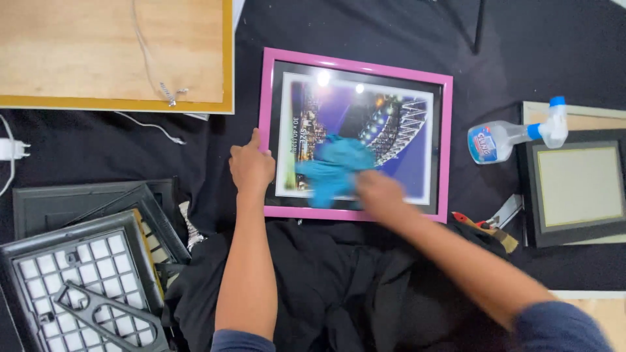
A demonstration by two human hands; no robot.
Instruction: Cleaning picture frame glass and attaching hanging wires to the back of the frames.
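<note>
A pink picture frame lies flat on the black cloth, its glass over a night-time city photo. My left hand rests on the frame's left edge, fingers curled, thumb pointing up along the rim. My right hand, blurred by motion, presses a teal cloth onto the lower middle of the glass.
A clear spray bottle with a blue-and-white trigger lies right of the frame. A black frame sits at far right, pliers near it. A wood-backed frame lies top left; grey plastic frames are stacked bottom left.
</note>
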